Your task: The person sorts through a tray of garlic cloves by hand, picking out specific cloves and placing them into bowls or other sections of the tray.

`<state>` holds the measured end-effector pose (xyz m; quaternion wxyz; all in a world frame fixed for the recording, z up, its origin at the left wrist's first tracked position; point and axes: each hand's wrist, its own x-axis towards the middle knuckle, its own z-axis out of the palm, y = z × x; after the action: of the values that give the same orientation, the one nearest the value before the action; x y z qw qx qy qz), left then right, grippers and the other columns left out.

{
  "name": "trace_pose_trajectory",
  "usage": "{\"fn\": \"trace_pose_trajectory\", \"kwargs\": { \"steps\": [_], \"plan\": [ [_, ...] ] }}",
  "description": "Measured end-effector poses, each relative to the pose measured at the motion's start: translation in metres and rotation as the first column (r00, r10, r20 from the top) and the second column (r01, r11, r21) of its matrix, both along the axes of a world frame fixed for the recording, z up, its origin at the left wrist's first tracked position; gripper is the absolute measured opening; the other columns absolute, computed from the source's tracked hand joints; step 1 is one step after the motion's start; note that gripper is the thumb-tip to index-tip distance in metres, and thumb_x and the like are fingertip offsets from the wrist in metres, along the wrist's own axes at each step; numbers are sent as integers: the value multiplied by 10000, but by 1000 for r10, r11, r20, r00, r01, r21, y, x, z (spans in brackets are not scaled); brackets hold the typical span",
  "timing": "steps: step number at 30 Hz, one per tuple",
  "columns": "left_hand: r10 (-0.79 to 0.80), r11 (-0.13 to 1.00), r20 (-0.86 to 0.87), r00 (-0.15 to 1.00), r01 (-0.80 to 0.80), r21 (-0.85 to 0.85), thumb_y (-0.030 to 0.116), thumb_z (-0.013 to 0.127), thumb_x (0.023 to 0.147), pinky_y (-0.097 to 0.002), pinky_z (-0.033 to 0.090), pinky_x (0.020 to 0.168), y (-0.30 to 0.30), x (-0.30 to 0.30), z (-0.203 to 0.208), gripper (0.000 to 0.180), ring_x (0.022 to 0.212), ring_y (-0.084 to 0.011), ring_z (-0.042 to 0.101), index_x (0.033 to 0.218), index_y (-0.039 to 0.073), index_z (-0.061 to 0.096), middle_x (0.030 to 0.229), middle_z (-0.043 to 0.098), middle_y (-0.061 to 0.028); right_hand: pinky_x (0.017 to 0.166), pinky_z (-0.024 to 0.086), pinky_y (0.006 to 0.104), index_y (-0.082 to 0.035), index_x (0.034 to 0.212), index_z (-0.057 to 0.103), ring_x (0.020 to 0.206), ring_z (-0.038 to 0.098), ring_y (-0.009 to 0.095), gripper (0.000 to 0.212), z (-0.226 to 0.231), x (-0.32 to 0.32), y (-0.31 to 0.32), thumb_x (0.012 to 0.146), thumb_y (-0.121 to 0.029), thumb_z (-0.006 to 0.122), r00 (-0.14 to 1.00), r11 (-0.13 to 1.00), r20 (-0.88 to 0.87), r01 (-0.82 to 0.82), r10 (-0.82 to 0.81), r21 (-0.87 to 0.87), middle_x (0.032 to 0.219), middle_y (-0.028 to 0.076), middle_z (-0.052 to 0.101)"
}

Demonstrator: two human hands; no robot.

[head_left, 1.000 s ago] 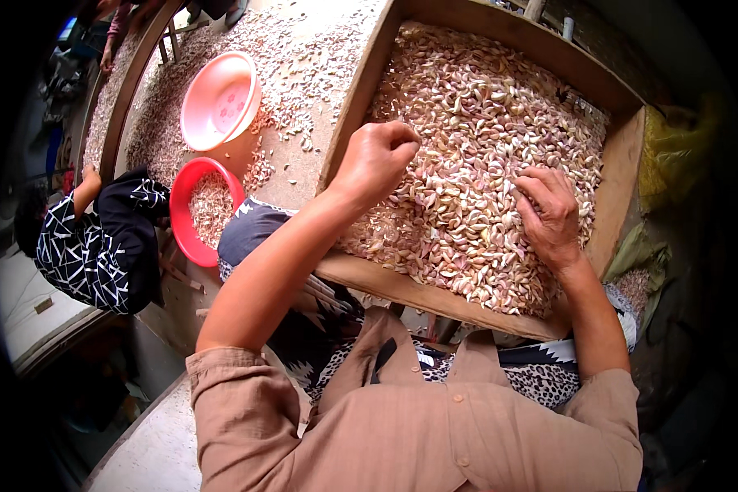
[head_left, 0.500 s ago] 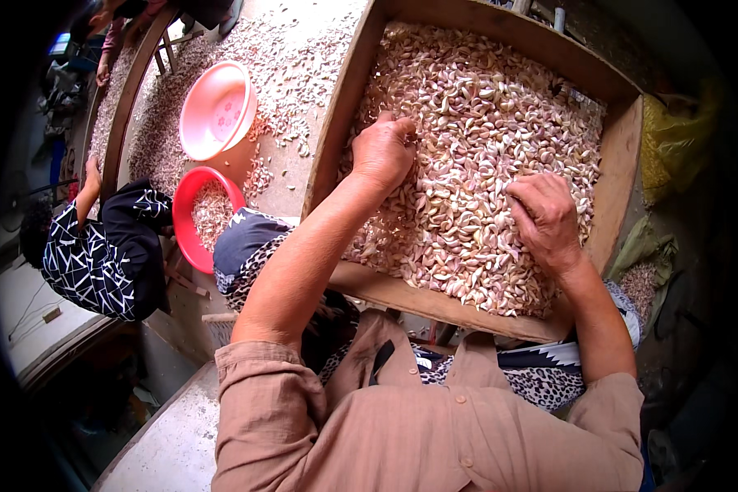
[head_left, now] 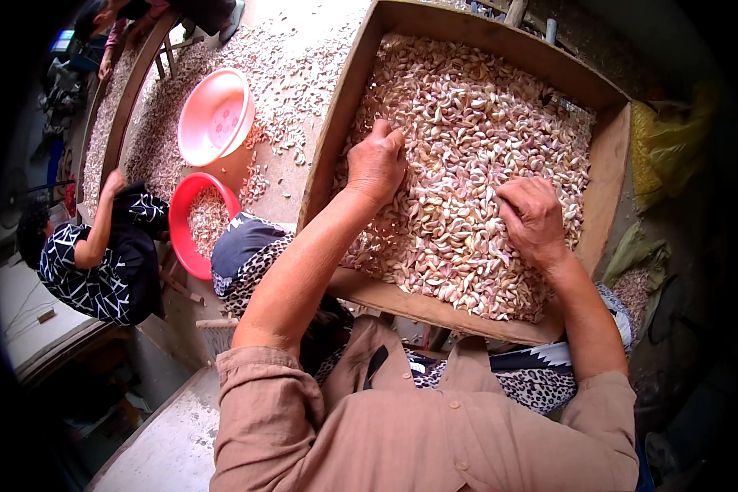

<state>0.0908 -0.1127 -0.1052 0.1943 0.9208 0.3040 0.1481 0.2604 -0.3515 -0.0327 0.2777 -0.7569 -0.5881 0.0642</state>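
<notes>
A large square wooden tray lies before me, its bottom spread with garlic cloves in white and purplish skins. Toward the tray's left side my left hand hovers low over the cloves, thumb and fingers drawn together; whatever they may hold is too small to make out. My right hand rests at the right part of the heap with curled fingers, the fingertips close to the cloves. Its grip is partly hidden by the hand itself. On the left side of the tray the layer of cloves looks thinner.
Left of the tray stand a pink basin and a red basin holding cloves. More cloves are scattered on the surface beyond. A co-worker in a black-and-white patterned top sits at left. A yellow mesh sack is at right.
Both my hands have shifted slightly left in the picture, fingers still curled. The tray appears slightly lower and further left. The co-worker at left has raised a bent arm.
</notes>
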Motion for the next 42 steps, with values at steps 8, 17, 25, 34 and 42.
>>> {"fn": "trace_pose_trajectory", "kwargs": {
  "steps": [8, 17, 25, 34, 42],
  "plan": [
    [49, 991, -43, 998, -53, -120, 115, 756, 815, -456, 545, 749, 9, 4, 1, 151, 894, -344, 679, 910, 91, 642, 960, 637, -109, 834, 471, 415, -39, 929, 706, 861, 653, 301, 83, -1, -1, 0, 848, -55, 706, 1000, 1000, -2, 10, -10, 12, 900, 110, 688],
    [11, 989, -56, 998, -19, -150, 156, 782, 808, -438, 555, 752, 8, 5, 0, 108, 875, -290, 698, 903, 146, 734, 1018, 647, -68, 821, 468, 418, -36, 917, 694, 854, 651, 301, 73, 0, 0, 0, 850, -62, 705, 1000, 1000, -3, 0, 0, 0, 894, 112, 681],
    [49, 993, -144, 988, -63, -98, 155, 779, 786, -473, 562, 772, 1, 17, 4, 130, 896, -340, 695, 902, 119, 732, 1032, 624, -101, 830, 469, 417, -36, 924, 698, 853, 649, 300, 70, 0, -1, -1, 858, -61, 696, 1000, 1000, -10, -8, 8, -25, 895, 112, 682],
    [90, 981, -97, 991, -105, -161, 147, 731, 865, -477, 549, 817, -10, 9, 27, 112, 899, -359, 683, 908, 52, 690, 1051, 618, -119, 850, 470, 426, -39, 944, 696, 881, 654, 302, 89, 0, 2, -1, 858, -64, 697, 1000, 1000, 19, -5, 5, 13, 909, 120, 685],
    [75, 177, 66, 995, 52, -983, 107, 724, 966, -234, 470, 486, -101, -55, 87, 140, 600, -68, 612, 913, 26, 622, 736, 650, -13, 751, 548, 349, -18, 1025, 724, 826, 703, 221, 139, 18, -41, -2, 893, -62, 721, 841, 991, -524, -129, 133, 44, 928, 124, 727]
  ]
}}
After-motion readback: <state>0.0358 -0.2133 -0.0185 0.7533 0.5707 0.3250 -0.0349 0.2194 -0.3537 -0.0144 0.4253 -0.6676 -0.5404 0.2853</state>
